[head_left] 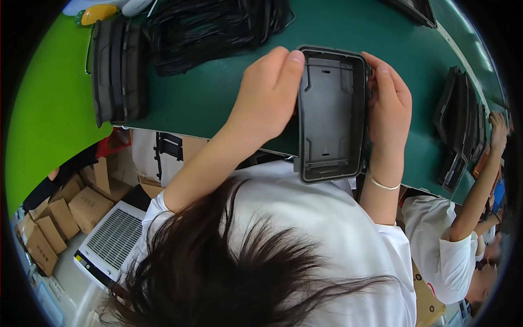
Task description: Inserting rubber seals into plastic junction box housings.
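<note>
The left hand (267, 92) grips the tray (329, 117) at its far left corner, thumb on the rim. The right hand (391, 106) holds the right side. The tray's open side faces the camera. On the green table (190, 103): upright shells (117, 76), left; black pile (215, 32), far left; dark parts (460, 122), right. A co-worker (438, 245) is at the right.

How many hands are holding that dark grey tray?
2: left bare hand at the left edge of the dark grey rectangular plastic tray, right bare hand at its right edge.
</note>
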The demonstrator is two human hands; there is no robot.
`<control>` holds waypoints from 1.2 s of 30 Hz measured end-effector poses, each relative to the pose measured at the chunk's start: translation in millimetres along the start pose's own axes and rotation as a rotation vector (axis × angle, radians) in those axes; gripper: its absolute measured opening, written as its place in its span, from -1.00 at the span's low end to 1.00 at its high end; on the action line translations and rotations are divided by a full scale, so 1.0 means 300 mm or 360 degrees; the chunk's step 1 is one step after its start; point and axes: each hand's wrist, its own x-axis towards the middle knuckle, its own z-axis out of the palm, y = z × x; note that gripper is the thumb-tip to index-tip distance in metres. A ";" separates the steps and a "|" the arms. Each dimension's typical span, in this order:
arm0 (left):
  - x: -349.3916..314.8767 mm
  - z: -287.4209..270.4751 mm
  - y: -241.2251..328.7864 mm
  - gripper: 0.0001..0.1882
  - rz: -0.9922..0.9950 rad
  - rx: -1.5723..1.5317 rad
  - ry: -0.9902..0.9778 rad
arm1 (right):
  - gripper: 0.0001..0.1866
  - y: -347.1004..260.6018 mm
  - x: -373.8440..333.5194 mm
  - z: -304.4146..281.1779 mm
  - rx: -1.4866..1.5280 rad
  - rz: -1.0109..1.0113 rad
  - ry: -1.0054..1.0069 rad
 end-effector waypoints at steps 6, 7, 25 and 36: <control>0.003 0.024 0.009 -0.63 0.0258 0.0459 0.0108 | -0.78 0.032 0.036 -0.009 -0.0436 -0.0239 0.0020; 0.005 0.027 0.004 -0.63 0.0326 0.0449 0.0136 | -0.79 0.024 0.040 -0.007 -0.0440 -0.0225 0.0023; 0.029 0.016 -0.016 -0.65 0.0442 0.0318 0.0132 | -0.78 0.028 -0.015 0.017 -0.0332 -0.0237 -0.0016; -0.078 0.000 -0.017 -0.58 -0.0117 0.0166 -0.0032 | -0.65 0.021 -0.051 -0.046 -0.0387 0.0002 -0.0160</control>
